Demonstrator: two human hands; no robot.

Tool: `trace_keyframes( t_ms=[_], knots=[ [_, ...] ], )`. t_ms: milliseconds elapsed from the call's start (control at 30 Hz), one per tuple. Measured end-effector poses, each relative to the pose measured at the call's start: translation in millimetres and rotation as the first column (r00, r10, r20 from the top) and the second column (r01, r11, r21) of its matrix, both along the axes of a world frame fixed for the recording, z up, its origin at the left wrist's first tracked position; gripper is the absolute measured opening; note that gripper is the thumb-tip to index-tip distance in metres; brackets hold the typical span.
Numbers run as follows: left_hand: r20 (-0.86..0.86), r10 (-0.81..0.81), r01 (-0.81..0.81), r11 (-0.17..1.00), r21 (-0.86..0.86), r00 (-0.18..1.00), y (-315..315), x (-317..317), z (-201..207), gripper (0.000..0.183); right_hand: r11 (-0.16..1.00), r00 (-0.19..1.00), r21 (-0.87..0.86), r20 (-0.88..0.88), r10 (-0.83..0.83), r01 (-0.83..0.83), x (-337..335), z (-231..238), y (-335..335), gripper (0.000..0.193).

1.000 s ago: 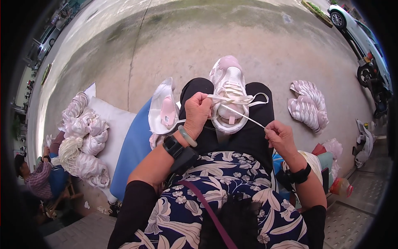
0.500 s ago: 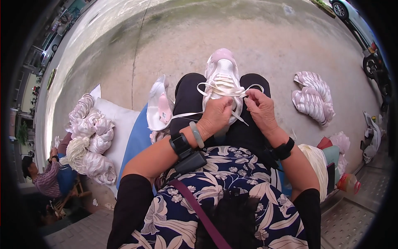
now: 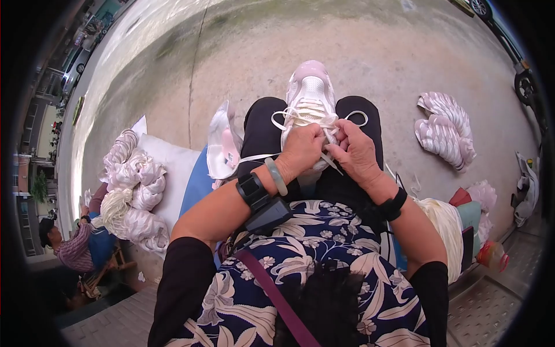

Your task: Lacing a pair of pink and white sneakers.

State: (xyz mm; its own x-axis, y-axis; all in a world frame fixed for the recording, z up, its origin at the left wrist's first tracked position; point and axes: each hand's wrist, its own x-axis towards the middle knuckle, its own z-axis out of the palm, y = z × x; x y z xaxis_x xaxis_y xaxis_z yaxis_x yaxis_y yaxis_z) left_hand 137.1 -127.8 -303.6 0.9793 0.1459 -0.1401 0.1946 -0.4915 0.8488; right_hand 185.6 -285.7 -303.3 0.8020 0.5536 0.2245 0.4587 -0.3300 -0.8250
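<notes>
A pink and white sneaker lies between my knees with its toe pointing away from me. Cream shoelaces cross its tongue, and loose loops stick out to both sides. My left hand is closed in a pinch on the shoelace at the upper end of the lacing. Close beside it, my right hand has thumb and fingertips bent together on the lace; the exact grip is partly hidden. Another pink and white shoe upper stands against my left thigh, with a white lace running from it towards my left wrist.
Bundled pink and white shoe pieces lie on a white sack at the left. More stacked pieces sit on the concrete at the right. A cream lace hank hangs beside my right arm. Another person sits far left.
My right hand has moved left and slightly down, closer to my left hand at the laces. The view has shifted slightly.
</notes>
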Motion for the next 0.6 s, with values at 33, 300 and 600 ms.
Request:
trace_keyframes(
  t_ms=[33, 300, 600],
  knots=[
    [-0.004, -0.002, 0.002, 1.000, 0.003, 1.000, 7, -5, 1, 0.009, 0.999, 0.998, -0.034, -0.063, -0.007, 0.004, 1, -1, 0, 0.051],
    [-0.231, 0.086, -0.082, 0.996, 0.027, 0.969, 104, -79, 33, 0.010, 0.995, 0.991, -0.041, -0.103, -0.091, 0.087, 5, -4, -2, 0.075],
    [-0.369, 0.074, -0.157, 0.967, -0.201, 0.926, 100, -93, 23, 0.013, 0.997, 0.785, 0.070, -0.619, 0.010, 0.042, 27, 18, -1, 0.039]
  ],
)
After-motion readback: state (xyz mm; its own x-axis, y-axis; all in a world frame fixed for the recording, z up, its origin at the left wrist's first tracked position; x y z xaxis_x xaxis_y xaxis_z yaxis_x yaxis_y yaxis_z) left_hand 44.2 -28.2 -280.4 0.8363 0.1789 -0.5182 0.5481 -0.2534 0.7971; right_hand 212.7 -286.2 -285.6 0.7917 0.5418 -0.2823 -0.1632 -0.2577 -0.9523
